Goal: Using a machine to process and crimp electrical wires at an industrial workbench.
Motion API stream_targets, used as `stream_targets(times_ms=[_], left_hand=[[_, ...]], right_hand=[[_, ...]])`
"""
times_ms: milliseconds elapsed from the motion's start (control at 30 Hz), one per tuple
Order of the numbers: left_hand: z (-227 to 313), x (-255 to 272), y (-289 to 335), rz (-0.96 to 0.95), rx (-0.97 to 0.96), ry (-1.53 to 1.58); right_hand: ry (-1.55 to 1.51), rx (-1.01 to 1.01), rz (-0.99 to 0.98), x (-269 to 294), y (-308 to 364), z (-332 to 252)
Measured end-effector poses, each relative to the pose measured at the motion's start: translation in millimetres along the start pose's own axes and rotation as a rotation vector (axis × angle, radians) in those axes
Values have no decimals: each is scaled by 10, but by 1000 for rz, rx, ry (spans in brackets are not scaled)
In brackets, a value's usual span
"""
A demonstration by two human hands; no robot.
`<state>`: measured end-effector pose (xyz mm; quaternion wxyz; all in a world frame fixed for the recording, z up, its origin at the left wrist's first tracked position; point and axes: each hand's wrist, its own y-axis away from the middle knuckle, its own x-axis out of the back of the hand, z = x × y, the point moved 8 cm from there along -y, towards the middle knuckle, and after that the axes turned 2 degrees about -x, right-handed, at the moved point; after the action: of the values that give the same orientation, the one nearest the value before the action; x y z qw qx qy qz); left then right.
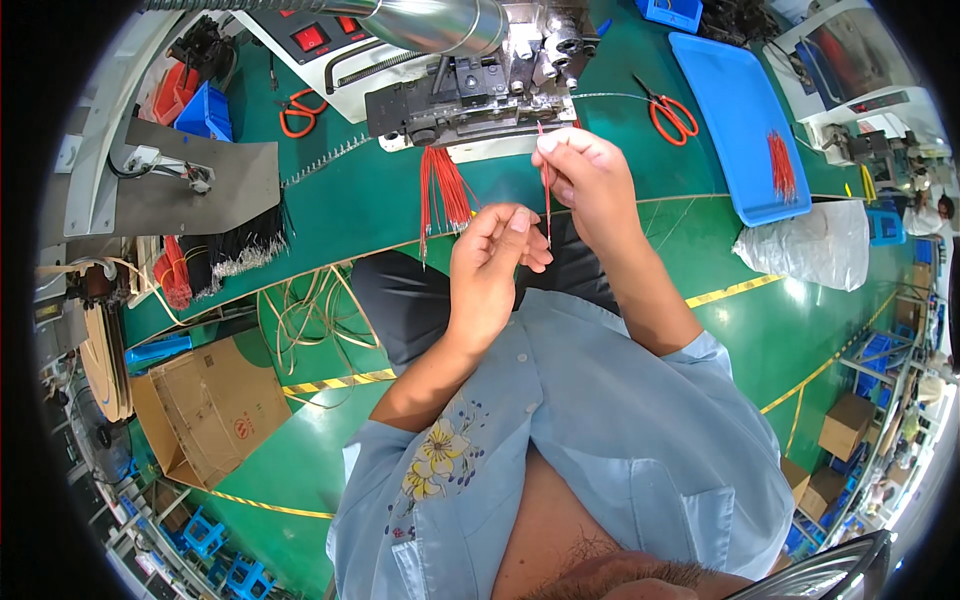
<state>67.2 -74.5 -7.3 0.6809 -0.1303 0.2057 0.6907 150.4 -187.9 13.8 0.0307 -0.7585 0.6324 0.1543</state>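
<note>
The head view looks down at two bare hands by a metal machine (485, 95). The right hand (598, 190) pinches a thin red wire (547, 200) between thumb and finger. The wire hangs down just in front of the machine, and its low end is near the left hand's fingers. The left hand (485, 265) is curled, but I cannot tell if it grips the wire. A bunch of red wires (440, 185) hangs to its left. Red-handled scissors (678, 122) lie near a blue tray (715, 95).
</note>
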Motion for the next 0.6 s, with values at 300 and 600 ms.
stream_targets(times_ms=[300,600], left_hand=[[-40,38,-4,-3,33,-11],[103,130,-113,61,-39,-44]], right_hand=[[-86,-4,-45,-8,-128,-29],[308,171,13,-31,-6,-179]])
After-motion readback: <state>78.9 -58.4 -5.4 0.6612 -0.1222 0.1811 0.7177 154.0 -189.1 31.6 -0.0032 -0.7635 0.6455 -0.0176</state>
